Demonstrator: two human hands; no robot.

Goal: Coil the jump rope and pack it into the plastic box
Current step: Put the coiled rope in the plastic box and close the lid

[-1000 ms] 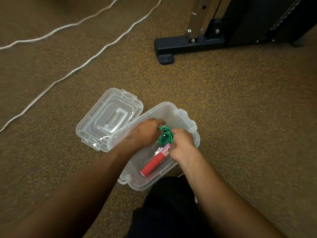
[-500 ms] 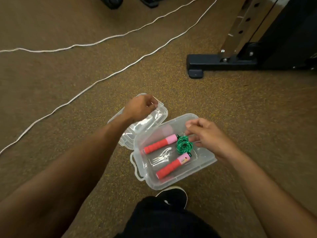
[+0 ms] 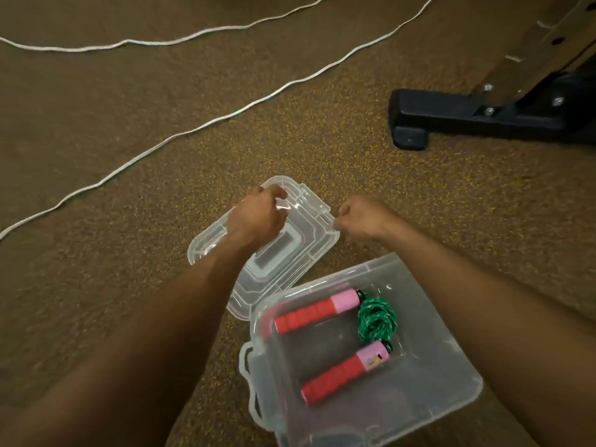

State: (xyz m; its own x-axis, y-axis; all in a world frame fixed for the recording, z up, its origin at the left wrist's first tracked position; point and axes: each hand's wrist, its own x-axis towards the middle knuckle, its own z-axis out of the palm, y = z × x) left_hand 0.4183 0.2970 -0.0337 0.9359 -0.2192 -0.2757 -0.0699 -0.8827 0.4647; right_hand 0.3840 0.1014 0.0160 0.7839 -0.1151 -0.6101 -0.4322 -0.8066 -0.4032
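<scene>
1. Since half a second ago, the right hand (image 3: 364, 217) has left the plastic box (image 3: 445, 375) and now sits at the right corner of the lid (image 3: 290, 253). The box now appears lower and more to the right in the view.
2. Brown speckled floor (image 3: 129, 140) fills the whole view.
3. At the upper right stands the black foot of a gym machine (image 3: 451, 114), well apart from the box.
4. Two white cords lie across the floor: a long cord (image 3: 225, 116) runs diagonally, and a second cord (image 3: 154, 42) lies beyond it.
5. The clear box stands open on the floor at the lower right.
6. The clear lid lies beyond and to the left of the box, and its near corner meets the far left wall of the box.
7. The left hand (image 3: 258, 217) grips the lid, with its fingers curled over the far rim.
8. The right hand has curled fingers that touch the lid corner; I cannot tell whether it really pinches it.
9. The jump rope (image 3: 375, 319) lies inside the box, with its green rope coiled in a small bundle at the right side.
10. The far handle (image 3: 317, 311) and the near handle (image 3: 345, 372), both red with a pink end, lie almost parallel, with their pink ends toward the coil.
</scene>
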